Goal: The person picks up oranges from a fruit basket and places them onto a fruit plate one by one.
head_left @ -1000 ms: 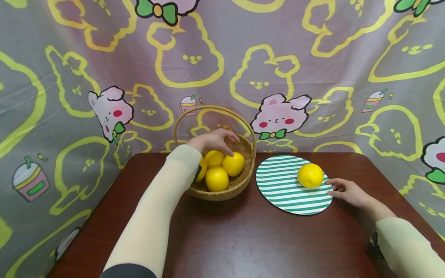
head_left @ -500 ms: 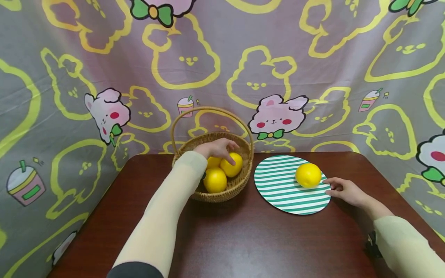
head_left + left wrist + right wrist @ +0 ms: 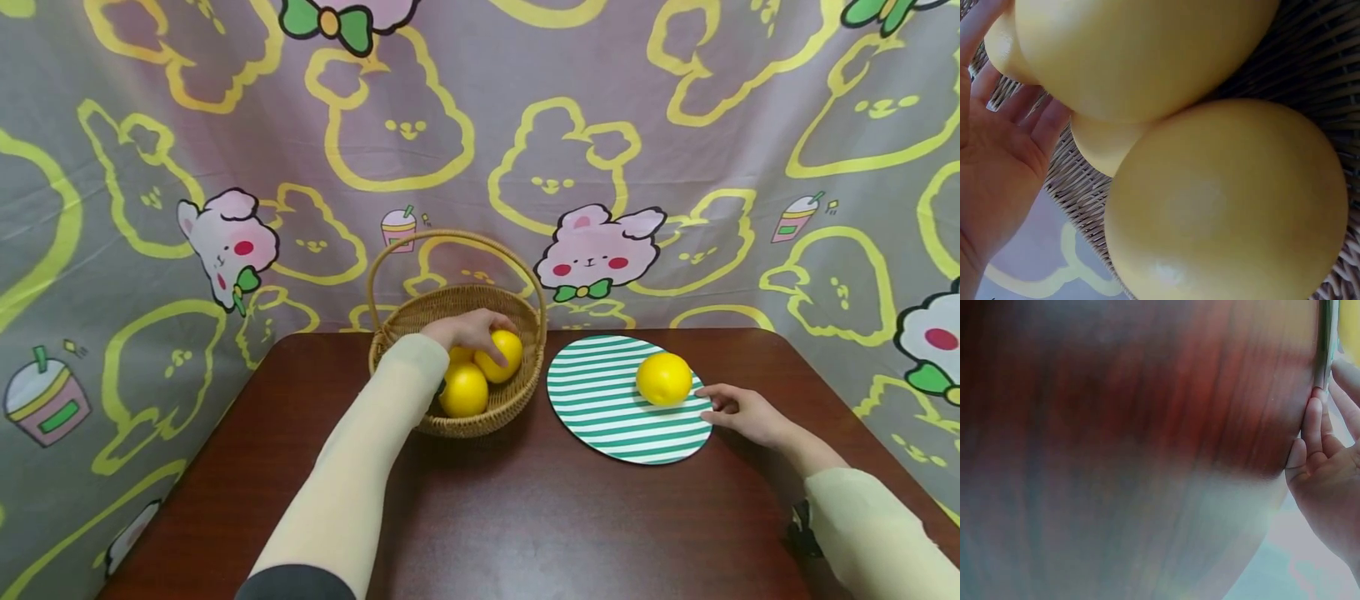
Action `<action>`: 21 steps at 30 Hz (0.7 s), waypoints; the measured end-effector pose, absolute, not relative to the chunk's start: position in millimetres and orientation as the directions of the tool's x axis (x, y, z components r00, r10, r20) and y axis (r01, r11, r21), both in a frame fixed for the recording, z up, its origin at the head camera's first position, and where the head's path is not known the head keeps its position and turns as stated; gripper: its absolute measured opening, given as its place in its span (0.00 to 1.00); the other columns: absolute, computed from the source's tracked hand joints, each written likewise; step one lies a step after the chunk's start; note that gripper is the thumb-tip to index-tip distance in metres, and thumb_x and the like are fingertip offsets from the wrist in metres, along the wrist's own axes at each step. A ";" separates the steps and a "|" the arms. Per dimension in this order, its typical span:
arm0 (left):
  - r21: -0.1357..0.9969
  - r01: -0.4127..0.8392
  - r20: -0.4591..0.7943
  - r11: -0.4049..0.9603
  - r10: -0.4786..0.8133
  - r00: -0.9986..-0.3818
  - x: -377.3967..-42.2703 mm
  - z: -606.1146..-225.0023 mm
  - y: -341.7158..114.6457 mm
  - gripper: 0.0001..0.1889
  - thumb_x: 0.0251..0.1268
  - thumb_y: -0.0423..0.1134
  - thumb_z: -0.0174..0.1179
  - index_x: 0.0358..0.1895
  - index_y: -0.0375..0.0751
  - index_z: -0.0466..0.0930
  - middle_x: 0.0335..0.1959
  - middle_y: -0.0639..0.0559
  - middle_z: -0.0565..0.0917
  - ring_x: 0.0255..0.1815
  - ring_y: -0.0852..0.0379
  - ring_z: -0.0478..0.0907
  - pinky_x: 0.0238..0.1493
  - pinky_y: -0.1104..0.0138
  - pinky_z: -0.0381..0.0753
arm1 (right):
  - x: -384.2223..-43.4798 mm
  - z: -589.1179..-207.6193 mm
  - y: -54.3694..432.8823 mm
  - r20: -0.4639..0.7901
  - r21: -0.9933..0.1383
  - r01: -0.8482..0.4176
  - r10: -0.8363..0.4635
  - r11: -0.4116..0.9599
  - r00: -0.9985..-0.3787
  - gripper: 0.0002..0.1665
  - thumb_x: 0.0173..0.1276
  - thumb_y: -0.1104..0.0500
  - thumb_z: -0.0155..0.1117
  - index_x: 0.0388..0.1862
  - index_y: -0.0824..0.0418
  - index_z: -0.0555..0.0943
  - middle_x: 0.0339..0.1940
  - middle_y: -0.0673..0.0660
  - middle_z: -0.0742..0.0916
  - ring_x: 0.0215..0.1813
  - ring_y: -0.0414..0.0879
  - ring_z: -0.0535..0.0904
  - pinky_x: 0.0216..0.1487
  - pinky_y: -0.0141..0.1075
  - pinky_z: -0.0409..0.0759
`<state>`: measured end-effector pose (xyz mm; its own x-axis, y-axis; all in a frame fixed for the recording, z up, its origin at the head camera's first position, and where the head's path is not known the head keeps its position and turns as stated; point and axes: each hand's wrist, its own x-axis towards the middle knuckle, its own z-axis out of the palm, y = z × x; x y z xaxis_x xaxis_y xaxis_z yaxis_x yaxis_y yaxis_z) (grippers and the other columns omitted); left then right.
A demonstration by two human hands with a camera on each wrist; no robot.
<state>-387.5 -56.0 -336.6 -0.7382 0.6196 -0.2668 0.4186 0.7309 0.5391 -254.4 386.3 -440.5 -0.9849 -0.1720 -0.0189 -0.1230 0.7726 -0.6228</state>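
In the head view my left hand (image 3: 474,329) reaches into a wicker basket (image 3: 480,427) and grips a round yellow fruit (image 3: 504,354) at its right side, thumb in front and fingers over the top. The left wrist view shows that fruit (image 3: 1004,47) between thumb and fingers, with other yellow fruits (image 3: 1229,200) close by. My right hand (image 3: 756,417) holds the edge of a round, green-and-white striped placemat (image 3: 600,400), its fingertips right at the rim. A single yellow fruit (image 3: 664,379) sits on the placemat, just left of these fingertips.
The basket's tall arched handle (image 3: 457,235) rises over my left hand. Both basket and placemat stand toward the back of a dark wooden table (image 3: 555,517). A patterned cloth (image 3: 480,125) hangs behind and along the sides.
My left hand has come down and forward onto the right-hand fruit in the basket. Its sleeve now covers the leftmost fruit. The right hand stays at the placemat's edge.
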 end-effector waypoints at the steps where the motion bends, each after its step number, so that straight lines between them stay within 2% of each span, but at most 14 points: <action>1: 0.542 0.412 -0.273 0.732 0.618 -0.738 -387.2 -336.6 -56.4 0.33 0.56 0.41 0.71 0.67 0.49 0.71 0.66 0.46 0.71 0.64 0.49 0.67 0.65 0.58 0.64 | -254.4 -440.6 386.4 -0.018 -0.620 -0.123 -0.171 0.775 -0.985 0.25 0.68 0.60 0.65 0.58 0.74 0.74 0.36 0.56 0.75 0.37 0.50 0.70 0.31 0.32 0.70; 10: 0.519 0.408 -0.311 0.751 0.611 -0.728 -384.4 -337.2 -57.9 0.39 0.55 0.40 0.72 0.71 0.51 0.66 0.67 0.48 0.69 0.60 0.50 0.68 0.62 0.55 0.67 | -254.3 -442.1 386.7 -0.014 -0.615 -0.123 -0.167 0.779 -0.986 0.25 0.68 0.60 0.65 0.58 0.74 0.74 0.36 0.56 0.75 0.37 0.50 0.71 0.32 0.33 0.72; 21: 0.474 0.480 -0.270 0.738 0.640 -0.719 -383.9 -338.0 -54.1 0.39 0.50 0.40 0.75 0.68 0.49 0.67 0.61 0.48 0.72 0.54 0.52 0.71 0.56 0.59 0.70 | -253.2 -442.4 385.7 -0.013 -0.614 -0.113 -0.154 0.781 -0.988 0.24 0.67 0.61 0.65 0.57 0.74 0.74 0.35 0.56 0.75 0.38 0.51 0.71 0.32 0.32 0.72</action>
<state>-383.9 -54.1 -338.0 -0.7193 0.6402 -0.2695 0.4797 0.7385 0.4739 -253.2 385.7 -442.4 -0.9880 -0.1536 -0.0133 -0.1132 0.7814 -0.6137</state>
